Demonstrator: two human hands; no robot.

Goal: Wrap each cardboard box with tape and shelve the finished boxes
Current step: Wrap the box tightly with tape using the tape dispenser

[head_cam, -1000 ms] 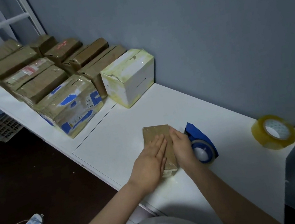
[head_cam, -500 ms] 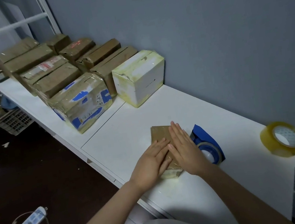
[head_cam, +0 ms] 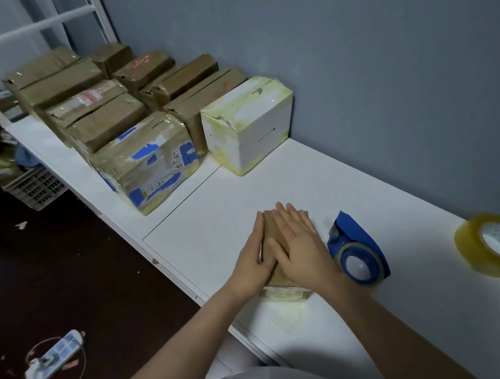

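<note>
Both hands were down flat on the small cardboard box, which lay on the white desk close to its near edge. The left hand lay along the box's left edge, fingers straight and together, pointing away from the body. The right hand covered most of the top, palm down, fingers straight and slightly fanned, the tips reaching the far edge. The two hands met around the thumbs. Neither curled round anything: flat, open palms resting on cardboard. Both bare forearms came in from below and converged on the box. Its near end, showing under the wrists, was bound in yellowish tape.

Just right of the right hand lay a blue tape dispenser, near the wrist; whether it touched could not be told. Well apart to the right, a roll of clear tape stood tilted at the desk's end.

Ahead of the fingertips sat a white box edged in yellowed tape, with a blue-patched box to its left and brown taped boxes behind them along the wall. Down left of the left forearm, a power strip lay on the dark floor.
</note>
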